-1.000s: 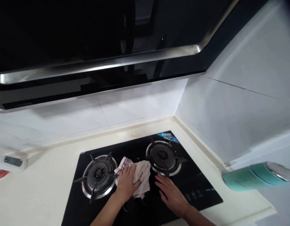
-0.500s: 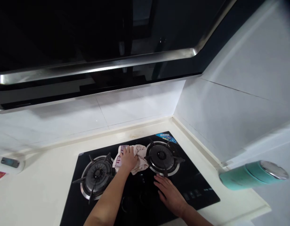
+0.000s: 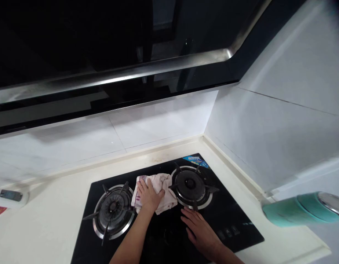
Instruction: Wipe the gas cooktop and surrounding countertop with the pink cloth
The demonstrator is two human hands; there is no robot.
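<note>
A pale pink towel with purple markings lies bunched on the black glass gas stove, between the left burner and the right burner. My left hand holds the towel down against the glass, its fingers spread over the top and its thumb out to the right. Just in front of the right burner, my right hand rests on the stove with its fingers stretched out and nothing in it. Its fingertips are close to the burner's front support.
A dark range hood hangs low over the stove. At the right, a teal bottle stands on the pale counter near the wall. A white object with a grey panel sits at the far left.
My left hand and the towel have moved slightly towards me, and the left fingers are more spread. My right hand stays in nearly the same place. The view has shifted a little.
</note>
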